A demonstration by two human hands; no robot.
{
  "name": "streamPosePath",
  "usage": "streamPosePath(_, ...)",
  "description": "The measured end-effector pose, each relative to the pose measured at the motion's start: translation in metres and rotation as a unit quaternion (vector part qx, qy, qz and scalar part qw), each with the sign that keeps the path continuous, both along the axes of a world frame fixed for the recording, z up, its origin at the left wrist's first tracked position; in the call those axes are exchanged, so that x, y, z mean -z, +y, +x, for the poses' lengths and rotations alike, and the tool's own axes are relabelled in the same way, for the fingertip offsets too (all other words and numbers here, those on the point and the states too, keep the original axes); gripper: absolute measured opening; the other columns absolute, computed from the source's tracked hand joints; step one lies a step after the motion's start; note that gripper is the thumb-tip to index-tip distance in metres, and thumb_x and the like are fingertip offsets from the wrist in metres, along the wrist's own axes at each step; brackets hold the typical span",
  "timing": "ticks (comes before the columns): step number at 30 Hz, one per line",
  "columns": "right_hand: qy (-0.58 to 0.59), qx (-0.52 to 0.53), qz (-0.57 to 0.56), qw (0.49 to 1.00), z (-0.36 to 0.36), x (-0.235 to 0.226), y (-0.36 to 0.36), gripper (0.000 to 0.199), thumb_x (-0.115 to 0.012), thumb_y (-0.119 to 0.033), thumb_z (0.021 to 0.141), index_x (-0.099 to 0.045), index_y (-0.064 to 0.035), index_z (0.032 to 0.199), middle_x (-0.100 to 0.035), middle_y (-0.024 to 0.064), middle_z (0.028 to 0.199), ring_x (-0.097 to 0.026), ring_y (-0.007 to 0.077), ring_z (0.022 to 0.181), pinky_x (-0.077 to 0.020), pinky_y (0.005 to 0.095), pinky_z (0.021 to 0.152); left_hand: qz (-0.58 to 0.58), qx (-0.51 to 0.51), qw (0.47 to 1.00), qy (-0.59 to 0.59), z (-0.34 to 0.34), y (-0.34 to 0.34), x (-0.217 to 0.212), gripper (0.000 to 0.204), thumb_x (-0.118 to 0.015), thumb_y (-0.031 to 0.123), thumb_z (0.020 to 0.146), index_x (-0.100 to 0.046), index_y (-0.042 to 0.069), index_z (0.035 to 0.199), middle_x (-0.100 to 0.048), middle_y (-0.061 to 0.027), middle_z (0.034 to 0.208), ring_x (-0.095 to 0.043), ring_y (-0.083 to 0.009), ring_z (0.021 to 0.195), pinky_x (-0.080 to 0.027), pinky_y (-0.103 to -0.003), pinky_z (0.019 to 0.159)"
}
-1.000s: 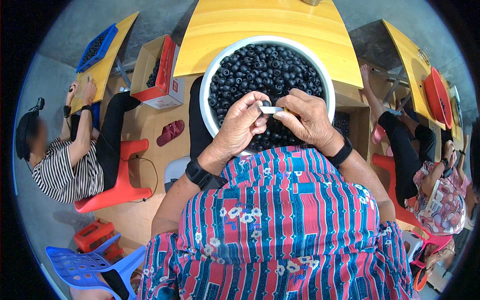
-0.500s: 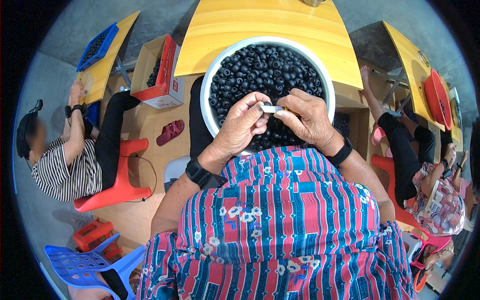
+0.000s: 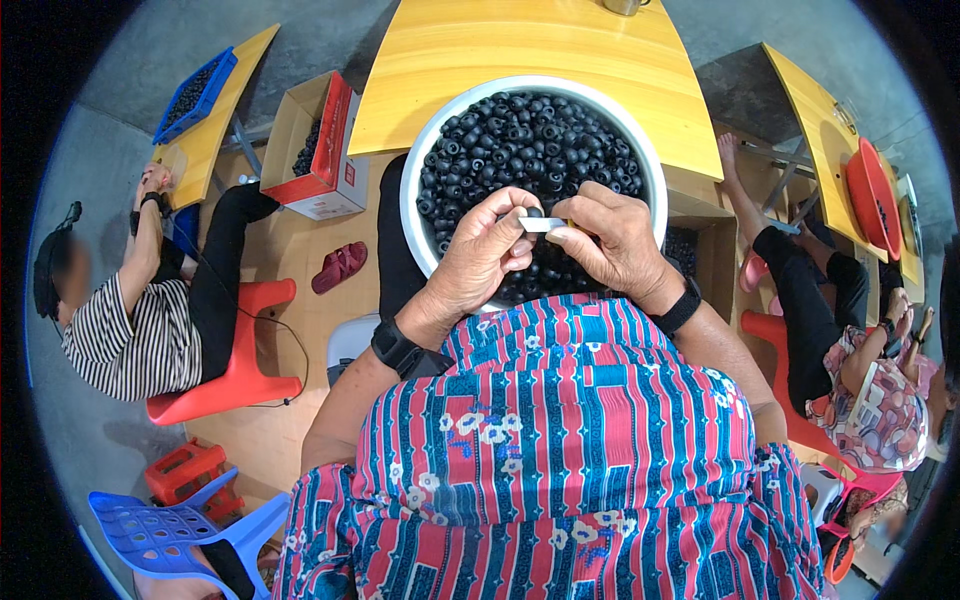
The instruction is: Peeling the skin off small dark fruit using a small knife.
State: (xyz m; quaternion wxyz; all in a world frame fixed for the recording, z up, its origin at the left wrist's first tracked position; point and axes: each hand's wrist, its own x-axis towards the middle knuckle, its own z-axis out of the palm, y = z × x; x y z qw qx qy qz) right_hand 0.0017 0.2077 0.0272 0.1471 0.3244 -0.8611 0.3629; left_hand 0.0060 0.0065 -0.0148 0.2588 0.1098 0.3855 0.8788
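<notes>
A small round black piece (image 3: 534, 212) is pinched in the fingertips of my left hand (image 3: 482, 248). My right hand (image 3: 618, 238) grips a small knife (image 3: 541, 225); its pale, flat blade lies against the piece, and the fingers hide most of the handle. Both hands are over the near part of a wide silver basin (image 3: 409, 190), close to my body. Filling the basin are many shiny black pieces (image 3: 520, 140), several of which show a round hole.
The basin meets a yellow wooden table (image 3: 530, 45) ahead. To the left are a cardboard box (image 3: 318, 150), a dark red sandal (image 3: 340, 267) and a seated person (image 3: 150, 320). At the right, another person (image 3: 865, 390) sits near a red basin (image 3: 872, 200). A blue chair (image 3: 150, 520) stands behind left.
The knife blade has turned slightly and shows more of its flat side. My hands stay almost in place. The person on the left has shifted their hands a little.
</notes>
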Motion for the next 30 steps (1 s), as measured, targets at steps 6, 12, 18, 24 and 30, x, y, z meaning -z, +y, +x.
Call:
streamPosePath(6,-0.003,0.000,-0.001,1.000,0.001,-0.001,0.000,0.021,-0.071,-0.027,0.082,-0.065,-0.0079,0.085,-0.057,0.0086,0.074,-0.062,0.0291,0.066,-0.0491,0.0385,0.057,0.004,0.005,1.000,0.002,0.001,0.000,0.000,0.022,-0.054,0.024,0.100,-0.051,0.006,0.112,-0.050,0.0024,0.091,-0.040,-0.0021,0.070,-0.033,-0.016,0.057)
streamPosePath(12,0.002,0.002,0.001,1.000,0.001,-0.001,0.000,0.021,-0.071,-0.027,0.082,-0.065,-0.0077,0.085,-0.057,0.0080,0.073,-0.061,0.0289,0.065,-0.0489,0.0387,0.056,-0.003,0.004,1.000,0.009,0.001,0.001,-0.003,0.022,-0.054,0.025,0.101,-0.051,0.006,0.113,-0.050,0.0024,0.091,-0.039,-0.0023,0.068,-0.032,-0.017,0.057)
streamPosePath(18,-0.012,0.014,0.006,1.000,-0.001,0.002,0.000,0.020,-0.070,-0.027,0.084,-0.065,-0.0073,0.085,-0.058,0.0096,0.074,-0.061,0.0307,0.069,-0.0490,0.0392,0.059,-0.013,0.006,1.000,0.015,0.000,0.000,0.000,0.024,-0.054,0.027,0.100,-0.051,0.006,0.110,-0.048,0.0018,0.088,-0.038,-0.0036,0.069,-0.033,-0.018,0.057)
streamPosePath(24,-0.055,0.070,-0.074,0.993,-0.006,0.006,0.001,0.017,-0.069,-0.020,0.085,-0.067,-0.0040,0.089,-0.062,0.0137,0.080,-0.062,0.0336,0.075,-0.0494,0.0390,0.067,-0.013,0.010,1.000,0.021,0.001,0.001,0.000,0.025,-0.054,0.029,0.100,-0.052,0.005,0.110,-0.047,0.0001,0.088,-0.038,-0.0046,0.069,-0.033,-0.018,0.057)
streamPosePath(30,-0.063,-0.012,-0.098,0.993,-0.001,-0.004,0.001,0.031,-0.073,-0.022,0.082,-0.067,-0.0075,0.108,-0.066,0.0133,0.087,-0.065,0.0306,0.079,-0.0509,0.0371,0.071,-0.006,-0.010,1.000,-0.004,0.003,0.002,0.000,0.024,-0.052,0.027,0.101,-0.051,0.006,0.114,-0.051,0.0012,0.093,-0.041,-0.0036,0.071,-0.034,-0.017,0.059)
